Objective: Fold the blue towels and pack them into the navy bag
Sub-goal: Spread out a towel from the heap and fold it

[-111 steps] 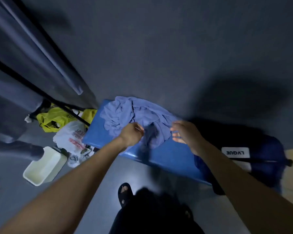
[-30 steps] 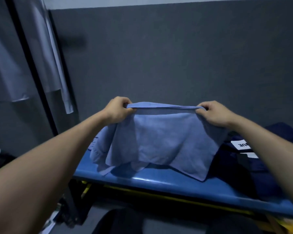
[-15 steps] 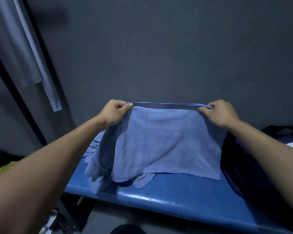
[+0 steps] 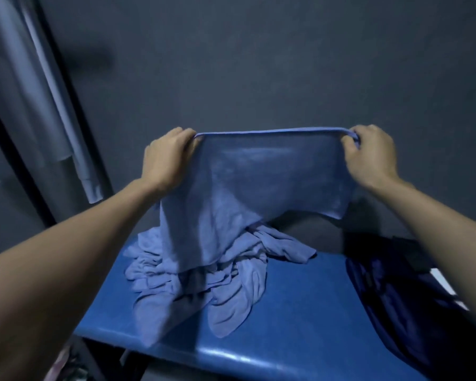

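Hands (image 4: 166,158) (image 4: 370,156) stretch towel (image 4: 272,177); navy bag's (image 4: 390,292) contents seemingly hidden.

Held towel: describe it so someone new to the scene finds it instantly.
Find the blue bench against the dark wall. Above it, the left hand and right hand each pinch a top corner of the held towel. Unlike the crumpled towel pile lying on the bench, it is lifted, with its top edge stretched straight, hanging as a flat sheet.
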